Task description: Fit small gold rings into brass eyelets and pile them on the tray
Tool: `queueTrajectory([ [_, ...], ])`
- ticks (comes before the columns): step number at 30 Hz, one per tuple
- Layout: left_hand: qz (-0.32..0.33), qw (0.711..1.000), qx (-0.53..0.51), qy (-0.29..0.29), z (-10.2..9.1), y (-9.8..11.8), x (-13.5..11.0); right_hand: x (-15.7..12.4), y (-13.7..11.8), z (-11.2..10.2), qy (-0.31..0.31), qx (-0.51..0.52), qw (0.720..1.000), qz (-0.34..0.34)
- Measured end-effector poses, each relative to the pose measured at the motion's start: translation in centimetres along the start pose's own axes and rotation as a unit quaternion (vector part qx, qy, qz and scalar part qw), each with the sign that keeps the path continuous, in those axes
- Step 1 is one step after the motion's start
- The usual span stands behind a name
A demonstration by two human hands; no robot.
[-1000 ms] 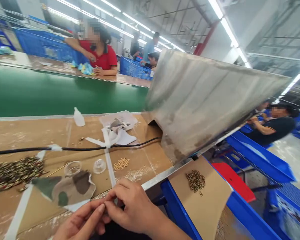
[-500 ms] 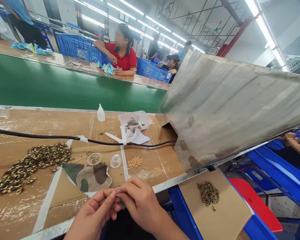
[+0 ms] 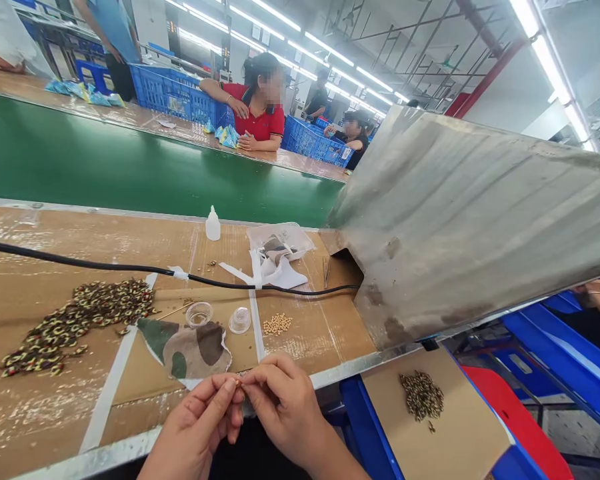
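At the table's front edge, my left hand [image 3: 203,420] and my right hand [image 3: 287,407] meet fingertip to fingertip. Both are closed in a pinch around something tiny; a tan speck shows between them, too small to name. Just beyond lies a camouflage cloth [image 3: 197,350] with a ragged edge. Behind it are a clear shallow cup [image 3: 199,313], a second clear cup [image 3: 239,321] and a thin wooden stick [image 3: 175,310]. A small heap of tan beads [image 3: 277,324] sits to the right. Many dark, yellow and red patterned pieces [image 3: 80,317] are heaped on the left.
A black cable [image 3: 105,266] crosses the table into a large metal panel [image 3: 470,227] on the right. A white dropper bottle [image 3: 213,225], a plastic tray [image 3: 300,243] and tweezers [image 3: 327,272] lie farther back. Small dark pieces [image 3: 422,395] rest on cardboard at right. A co-worker [image 3: 263,113] sits across the green belt [image 3: 155,173].
The camera has turned slightly left, so the scene sits farther right. My hands stay pinched together, and the tan speck between the fingertips shows more plainly. The co-worker's head has turned.
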State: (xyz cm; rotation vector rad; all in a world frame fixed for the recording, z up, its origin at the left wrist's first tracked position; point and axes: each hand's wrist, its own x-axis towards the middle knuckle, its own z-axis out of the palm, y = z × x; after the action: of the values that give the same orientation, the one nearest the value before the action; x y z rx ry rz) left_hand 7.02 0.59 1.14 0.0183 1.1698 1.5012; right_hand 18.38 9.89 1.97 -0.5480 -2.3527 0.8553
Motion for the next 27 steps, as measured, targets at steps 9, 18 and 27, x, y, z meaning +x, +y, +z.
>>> queueTrajectory([
  [9,0.014,0.999,0.025,-0.015,-0.3,-0.5,0.5,-0.2,0.4,0.1,-0.009,-0.061,0.997,-0.044],
  [18,0.012,0.998,0.049,-0.028,-0.1,-0.3,-0.2,-0.2,0.2,0.0,-0.021,-0.025,0.999,0.005],
  [27,0.011,0.997,0.069,-0.031,-0.2,-0.1,-0.1,-0.7,0.4,1.3,0.011,0.126,0.985,0.116],
])
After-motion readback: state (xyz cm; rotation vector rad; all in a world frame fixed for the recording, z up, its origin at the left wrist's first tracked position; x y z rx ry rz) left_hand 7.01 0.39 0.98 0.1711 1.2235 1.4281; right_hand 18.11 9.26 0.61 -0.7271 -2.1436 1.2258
